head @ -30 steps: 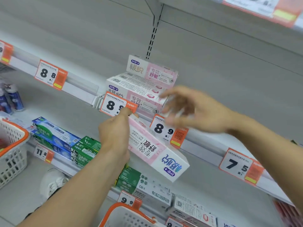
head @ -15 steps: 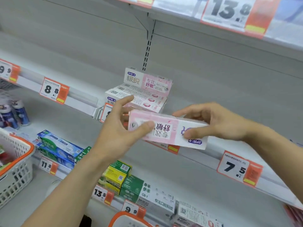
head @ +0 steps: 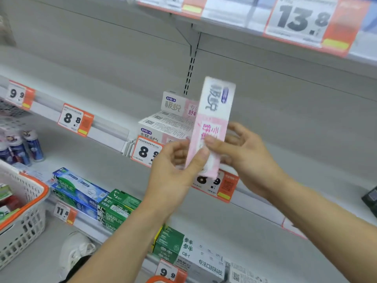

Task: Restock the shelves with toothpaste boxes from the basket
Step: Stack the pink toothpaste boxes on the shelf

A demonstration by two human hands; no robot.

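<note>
Pink toothpaste box [head: 214, 119] upright, long axis near vertical, pinched at its lower end by left hand [head: 175, 170] and right hand [head: 242, 152]. Matching stack [head: 165, 123] lies just behind-left on shelf [head: 285, 180].

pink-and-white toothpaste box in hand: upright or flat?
Upright, slightly tilted. The pink-and-white toothpaste box stands on end, white end up, pinched low by the left hand and right hand.
</note>
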